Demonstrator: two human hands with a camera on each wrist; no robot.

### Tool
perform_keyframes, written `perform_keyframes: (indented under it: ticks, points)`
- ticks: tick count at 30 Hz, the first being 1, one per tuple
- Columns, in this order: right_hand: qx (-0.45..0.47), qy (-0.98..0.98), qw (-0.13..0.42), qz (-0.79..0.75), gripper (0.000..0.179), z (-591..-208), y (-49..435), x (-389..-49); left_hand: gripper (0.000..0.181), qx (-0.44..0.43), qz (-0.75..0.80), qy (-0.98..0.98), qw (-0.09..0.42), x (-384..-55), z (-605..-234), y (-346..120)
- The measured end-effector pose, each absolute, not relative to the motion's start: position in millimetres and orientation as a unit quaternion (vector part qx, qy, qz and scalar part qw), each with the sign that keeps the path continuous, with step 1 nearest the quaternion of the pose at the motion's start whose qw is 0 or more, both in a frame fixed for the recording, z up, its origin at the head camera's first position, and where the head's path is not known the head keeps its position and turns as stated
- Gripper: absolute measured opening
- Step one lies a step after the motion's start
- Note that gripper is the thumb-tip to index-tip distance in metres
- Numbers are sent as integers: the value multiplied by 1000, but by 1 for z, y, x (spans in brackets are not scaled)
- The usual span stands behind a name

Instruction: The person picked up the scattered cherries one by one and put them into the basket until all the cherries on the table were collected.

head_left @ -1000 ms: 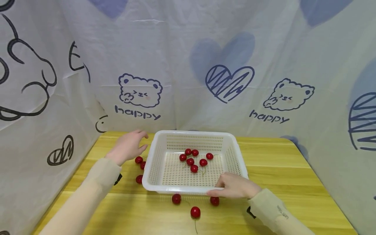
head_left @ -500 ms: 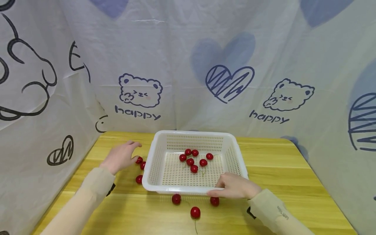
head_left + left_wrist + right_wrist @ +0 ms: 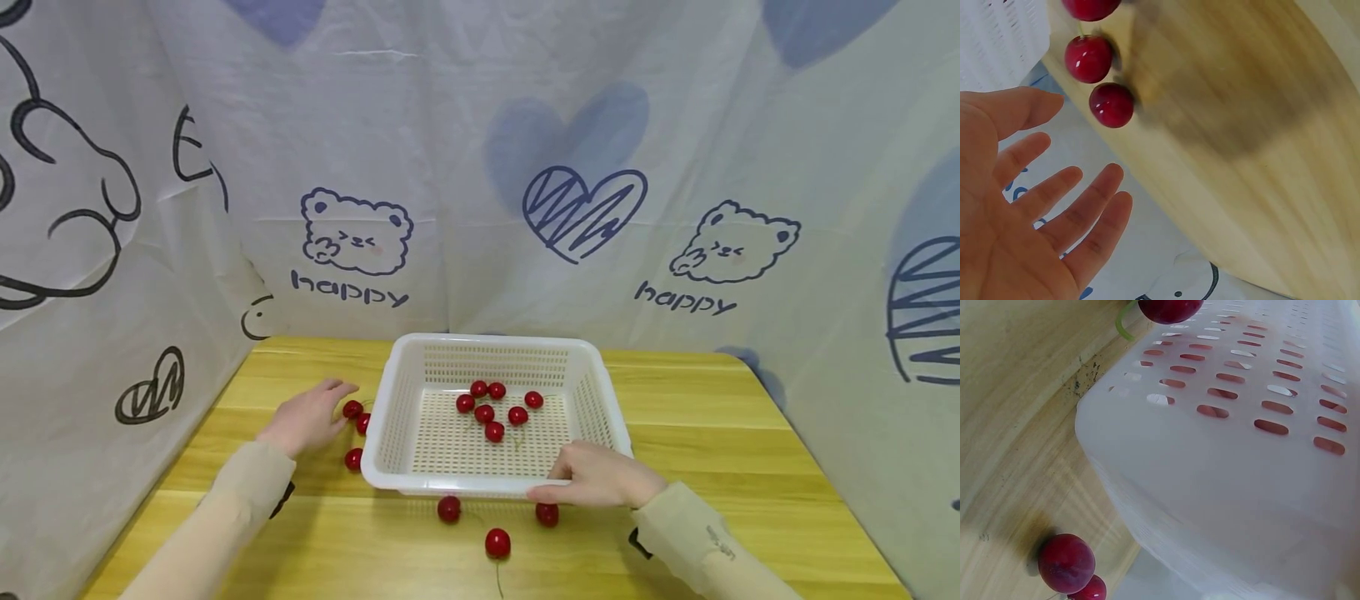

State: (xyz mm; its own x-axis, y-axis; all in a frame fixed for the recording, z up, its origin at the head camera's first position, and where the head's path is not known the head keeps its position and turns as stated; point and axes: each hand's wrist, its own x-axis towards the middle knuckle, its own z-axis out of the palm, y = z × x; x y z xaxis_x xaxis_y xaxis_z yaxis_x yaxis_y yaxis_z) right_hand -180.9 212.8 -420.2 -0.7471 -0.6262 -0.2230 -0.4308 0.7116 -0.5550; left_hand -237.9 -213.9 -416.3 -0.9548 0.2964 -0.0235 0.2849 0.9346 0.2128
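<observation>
My left hand [image 3: 302,422] hovers left of the white plastic basket [image 3: 465,484], right beside the upper cherry [image 3: 352,409] of three there. In the left wrist view this hand [image 3: 1013,231] has its fingers spread and loosely bent, holding nothing, with the nearest cherry [image 3: 1112,105] just beyond the thumb tip. My right hand [image 3: 606,475] grips the basket's front rim near the right corner, thumb outside and fingers curled over to the inside. The basket wall [image 3: 1222,462] fills much of the right wrist view. Several red cherries [image 3: 484,413] lie on the basket's floor.
In front of the basket, three more cherries lie on the wooden table [image 3: 720,433]: one [image 3: 449,509] at left, one [image 3: 497,543] nearest me with its stem out, one [image 3: 547,514] below my right hand. A white printed cloth [image 3: 465,167] hangs behind and at the sides.
My left hand has come down and a little to the left, lowering beside the cherries left of the basket. The right hand and the basket stay in place.
</observation>
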Motion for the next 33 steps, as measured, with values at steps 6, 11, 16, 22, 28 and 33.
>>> perform_keyframes:
  ticks: [6,11,16,22,28,33]
  points:
    - [-293,902,204,-243,65,-421,213,-180,51,142,108,983,54,-238,-424,-214]
    - [-295,902,202,-243,65,-421,213,-181,52,141,107,982,64,-238,-429,-212]
    - [-293,904,199,-240,62,-422,214,-181,51,142,102,982,75,-240,-433,-211]
    - [-296,904,196,-238,67,-422,214,-181,49,142,101,981,83,-242,-437,-212]
    - [-295,905,196,-238,61,-422,214,-181,48,152,100,980,80,-243,-440,-212]
    - [-292,904,201,-240,65,-421,214,-181,49,156,99,980,76,-244,-442,-213]
